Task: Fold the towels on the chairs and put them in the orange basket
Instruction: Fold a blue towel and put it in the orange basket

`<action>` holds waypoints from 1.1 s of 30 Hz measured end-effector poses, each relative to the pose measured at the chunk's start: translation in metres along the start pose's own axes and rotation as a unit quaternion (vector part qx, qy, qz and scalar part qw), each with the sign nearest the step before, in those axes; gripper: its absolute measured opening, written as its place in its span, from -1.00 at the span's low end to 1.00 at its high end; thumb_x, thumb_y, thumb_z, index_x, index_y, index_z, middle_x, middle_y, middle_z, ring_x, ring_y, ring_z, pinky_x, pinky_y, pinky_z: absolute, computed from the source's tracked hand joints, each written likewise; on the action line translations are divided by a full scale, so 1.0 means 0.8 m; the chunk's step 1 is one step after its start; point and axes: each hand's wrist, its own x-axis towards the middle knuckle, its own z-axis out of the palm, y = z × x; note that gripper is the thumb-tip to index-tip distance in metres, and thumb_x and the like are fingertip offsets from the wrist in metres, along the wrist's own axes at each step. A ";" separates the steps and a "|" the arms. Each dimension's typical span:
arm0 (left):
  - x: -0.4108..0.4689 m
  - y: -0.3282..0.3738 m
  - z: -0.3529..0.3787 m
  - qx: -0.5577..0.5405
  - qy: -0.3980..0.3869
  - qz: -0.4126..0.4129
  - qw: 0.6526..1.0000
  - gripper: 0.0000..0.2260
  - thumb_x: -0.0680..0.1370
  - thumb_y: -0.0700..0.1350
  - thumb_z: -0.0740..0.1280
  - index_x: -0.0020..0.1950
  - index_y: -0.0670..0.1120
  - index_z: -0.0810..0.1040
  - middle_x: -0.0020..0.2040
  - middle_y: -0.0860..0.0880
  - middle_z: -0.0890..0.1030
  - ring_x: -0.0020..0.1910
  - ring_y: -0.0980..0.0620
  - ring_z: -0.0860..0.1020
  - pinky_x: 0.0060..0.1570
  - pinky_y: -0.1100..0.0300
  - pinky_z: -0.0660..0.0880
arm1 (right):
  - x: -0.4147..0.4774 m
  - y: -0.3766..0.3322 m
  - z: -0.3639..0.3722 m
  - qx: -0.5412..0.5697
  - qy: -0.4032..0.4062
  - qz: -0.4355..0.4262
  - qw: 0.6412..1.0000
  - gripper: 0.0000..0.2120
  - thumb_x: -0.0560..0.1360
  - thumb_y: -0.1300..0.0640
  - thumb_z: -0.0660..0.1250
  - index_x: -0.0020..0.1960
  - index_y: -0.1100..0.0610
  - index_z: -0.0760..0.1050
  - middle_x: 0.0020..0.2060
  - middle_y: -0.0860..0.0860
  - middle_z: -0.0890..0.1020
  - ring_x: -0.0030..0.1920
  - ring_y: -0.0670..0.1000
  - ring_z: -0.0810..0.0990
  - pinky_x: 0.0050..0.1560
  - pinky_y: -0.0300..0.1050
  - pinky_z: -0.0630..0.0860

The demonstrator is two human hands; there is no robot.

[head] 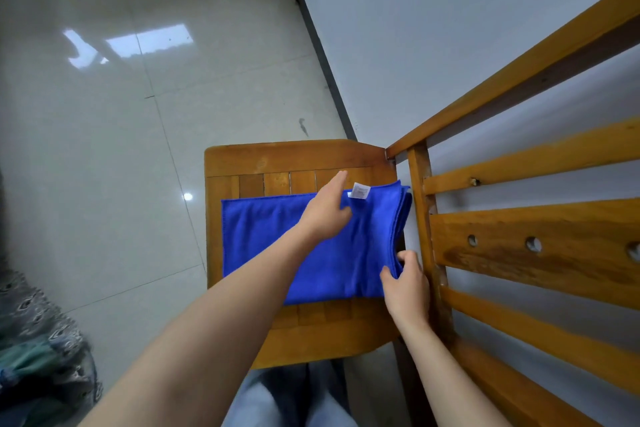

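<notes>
A blue towel (270,246) lies folded on the wooden chair seat (287,158), its layered edge on the right and a white label (360,191) near its far edge. My left hand (327,208) rests flat on the towel's far middle, fingers straight and reaching past the far edge. My right hand (407,284) pinches the stacked right edge of the towel near its front corner, thumb on top. The orange basket is not in view.
The chair's slatted wooden backrest (533,246) rises along the right side, close to my right hand. A grey wall stands behind it. Glossy tiled floor (104,114) spreads to the left. Patterned fabric (38,340) lies at the bottom left.
</notes>
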 end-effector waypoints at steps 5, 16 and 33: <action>0.029 0.011 0.022 -0.001 -0.054 -0.013 0.998 -0.38 0.47 -0.40 0.08 0.52 -0.08 0.10 0.44 -0.04 0.32 0.34 -0.20 0.37 0.16 -0.01 0.42 | 0.012 0.003 -0.004 0.027 0.011 -0.002 1.000 -0.81 0.50 0.21 0.30 0.10 0.18 0.42 -0.03 0.04 0.54 0.01 0.07 0.55 -0.07 -0.05 0.53; -0.009 -0.066 0.048 0.534 -0.132 0.122 0.826 -0.36 0.59 -0.14 0.10 0.52 -0.13 -0.25 0.53 -0.07 -0.28 0.50 -0.09 -0.28 0.45 -0.08 -0.17 | -0.013 -0.022 0.007 0.109 0.020 -0.073 0.991 -0.84 0.47 0.23 0.34 -0.09 0.08 0.35 -0.19 -0.06 0.46 -0.22 -0.12 0.42 -0.29 -0.40 0.31; -0.143 -0.191 -0.055 -0.219 0.239 -0.247 0.913 -0.66 0.59 -0.29 0.11 0.37 -0.21 0.39 0.35 -0.15 0.43 0.35 -0.09 0.37 0.30 0.10 0.30 | -0.071 -0.098 0.120 -0.003 -0.166 -0.241 0.956 -0.89 0.47 0.23 0.30 -0.04 0.12 0.41 0.29 0.01 0.47 0.35 -0.01 0.32 0.22 -0.32 0.21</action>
